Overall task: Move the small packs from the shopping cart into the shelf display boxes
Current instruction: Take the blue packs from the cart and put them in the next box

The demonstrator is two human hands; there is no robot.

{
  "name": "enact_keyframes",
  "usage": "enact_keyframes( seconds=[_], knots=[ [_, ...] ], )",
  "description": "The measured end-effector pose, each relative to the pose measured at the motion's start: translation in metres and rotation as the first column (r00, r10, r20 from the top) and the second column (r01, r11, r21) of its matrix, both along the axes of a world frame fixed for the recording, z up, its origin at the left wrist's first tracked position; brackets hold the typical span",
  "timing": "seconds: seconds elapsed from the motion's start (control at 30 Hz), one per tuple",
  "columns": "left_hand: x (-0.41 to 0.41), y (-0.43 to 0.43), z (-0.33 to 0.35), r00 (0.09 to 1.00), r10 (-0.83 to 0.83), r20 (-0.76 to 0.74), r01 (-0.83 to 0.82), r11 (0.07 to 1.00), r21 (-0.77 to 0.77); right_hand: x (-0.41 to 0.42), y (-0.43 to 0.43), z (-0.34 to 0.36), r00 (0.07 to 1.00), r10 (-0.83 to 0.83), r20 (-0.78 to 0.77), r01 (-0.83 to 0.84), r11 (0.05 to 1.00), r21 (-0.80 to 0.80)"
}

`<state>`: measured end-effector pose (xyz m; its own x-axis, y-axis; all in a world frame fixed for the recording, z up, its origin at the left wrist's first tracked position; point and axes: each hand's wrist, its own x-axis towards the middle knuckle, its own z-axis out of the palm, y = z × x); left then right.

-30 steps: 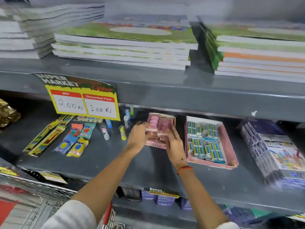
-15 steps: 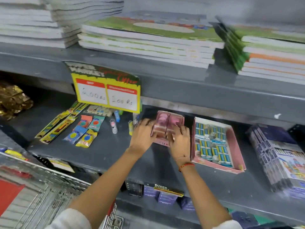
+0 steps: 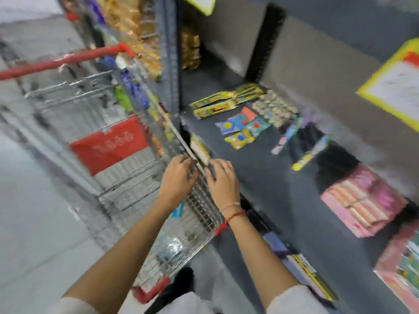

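**Hands reach the cart rim for more stock**

Small packs (image 3: pixel 167 248), blurred, lie low in the wire shopping cart (image 3: pixel 127 177), below and to the left of both hands. The left hand (image 3: pixel 178 177) hovers over the basket, fingers loosely spread, gripping nothing; the right hand (image 3: pixel 223 180), likewise empty, sits just outside the cart's near rim, so the left is nearer. The cart's long axis runs alongside the grey shelf (image 3: pixel 260 177), where a pink display box (image 3: pixel 362 200) waits well to the right. Pale floor lies beyond.
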<state>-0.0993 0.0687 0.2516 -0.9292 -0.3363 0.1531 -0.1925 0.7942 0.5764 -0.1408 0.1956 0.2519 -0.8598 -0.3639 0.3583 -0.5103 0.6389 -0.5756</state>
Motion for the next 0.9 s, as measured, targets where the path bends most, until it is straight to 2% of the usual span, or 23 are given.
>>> enact_keyframes(
  seconds=[0.17,0.27,0.4,0.6,0.67,0.73,0.83,0.9],
  knots=[
    [0.044,-0.058,-0.044,0.964,0.204,0.171,-0.211,0.977,0.023,0.015,-0.053,-0.050,0.967,0.160,0.197,-0.184,0.977,0.110],
    [0.063,-0.073,-0.074,0.923,0.260,0.285,-0.285,0.957,0.049,0.019,-0.065,-0.084,0.931,0.160,0.329,-0.230,0.956,0.184],
    [0.076,-0.077,-0.117,0.856,0.283,0.433,-0.346,0.935,0.073,0.020,-0.072,-0.127,0.880,0.099,0.464,-0.255,0.924,0.286],
    [0.075,-0.072,-0.183,0.770,0.194,0.608,-0.335,0.934,0.126,0.017,-0.085,-0.181,0.802,-0.007,0.598,-0.309,0.851,0.424],
    [0.077,-0.066,-0.206,0.744,0.089,0.662,-0.196,0.977,0.088,0.014,-0.091,-0.199,0.783,-0.016,0.621,-0.356,0.808,0.470],
    [0.082,-0.058,-0.230,0.713,-0.116,0.691,0.105,0.993,0.058,0.013,-0.095,-0.221,0.757,-0.023,0.653,-0.406,0.766,0.498],
    [0.088,-0.047,-0.262,0.622,-0.386,0.681,0.524,0.851,0.004,0.013,-0.099,-0.258,0.703,-0.046,0.709,-0.451,0.742,0.496],
    [0.087,-0.042,-0.274,0.541,-0.469,0.698,0.654,0.756,0.000,0.015,-0.101,-0.276,0.660,-0.125,0.740,-0.416,0.760,0.499]
  ],
)
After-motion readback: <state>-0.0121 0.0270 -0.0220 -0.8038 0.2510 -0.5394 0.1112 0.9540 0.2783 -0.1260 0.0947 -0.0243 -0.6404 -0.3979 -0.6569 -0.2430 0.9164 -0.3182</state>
